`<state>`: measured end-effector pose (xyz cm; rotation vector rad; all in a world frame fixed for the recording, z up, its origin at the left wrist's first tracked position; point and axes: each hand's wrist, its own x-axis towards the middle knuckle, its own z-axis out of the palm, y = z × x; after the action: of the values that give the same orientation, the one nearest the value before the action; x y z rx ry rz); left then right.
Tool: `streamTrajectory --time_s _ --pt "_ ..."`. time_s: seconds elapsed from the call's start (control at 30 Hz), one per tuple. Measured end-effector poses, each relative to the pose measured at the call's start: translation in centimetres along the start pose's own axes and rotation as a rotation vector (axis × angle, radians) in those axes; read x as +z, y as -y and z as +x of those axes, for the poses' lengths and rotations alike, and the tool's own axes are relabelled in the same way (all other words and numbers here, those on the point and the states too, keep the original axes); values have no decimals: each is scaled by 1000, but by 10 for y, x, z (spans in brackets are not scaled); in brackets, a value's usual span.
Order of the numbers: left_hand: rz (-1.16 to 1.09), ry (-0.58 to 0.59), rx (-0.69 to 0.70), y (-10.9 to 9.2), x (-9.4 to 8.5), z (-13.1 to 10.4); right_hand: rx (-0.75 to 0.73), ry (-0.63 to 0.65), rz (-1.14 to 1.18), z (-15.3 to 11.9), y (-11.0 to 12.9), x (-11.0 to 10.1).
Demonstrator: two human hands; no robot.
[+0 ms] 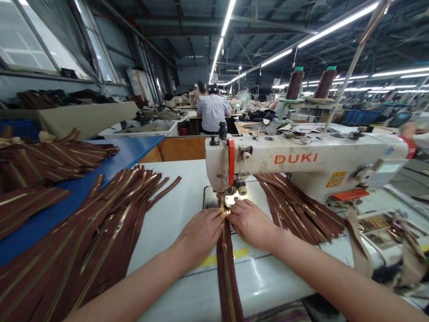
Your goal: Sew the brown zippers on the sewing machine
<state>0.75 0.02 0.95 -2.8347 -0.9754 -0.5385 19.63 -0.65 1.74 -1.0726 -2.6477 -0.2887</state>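
A brown zipper with gold teeth (228, 277) runs from the table's front edge up to the needle area of a white sewing machine (261, 156). My left hand (204, 230) pinches its upper end from the left, just in front of the presser foot. From the right, my right hand (250, 223) closes its fingers on the same end, fingertips nearly touching the left ones. The fingertips partly hide the zipper's end. Many brown zippers (117, 223) lie in a pile to the left, and another bundle (301, 210) rests behind the right forearm.
More zippers (50, 161) lie on a blue surface (134, 150) at the left. A parts tray (385, 228) sits at the right, beside hanging beige strips. Two thread cones (295, 84) stand behind the machine. A person in a light shirt (213, 112) sits farther back.
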Motion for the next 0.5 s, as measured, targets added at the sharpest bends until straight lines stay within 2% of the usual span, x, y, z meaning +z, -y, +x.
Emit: streamTrajectory --time_s 0.5 --pt "34 -35 -23 4 3 -2 166 -22 88 -1 3 3"
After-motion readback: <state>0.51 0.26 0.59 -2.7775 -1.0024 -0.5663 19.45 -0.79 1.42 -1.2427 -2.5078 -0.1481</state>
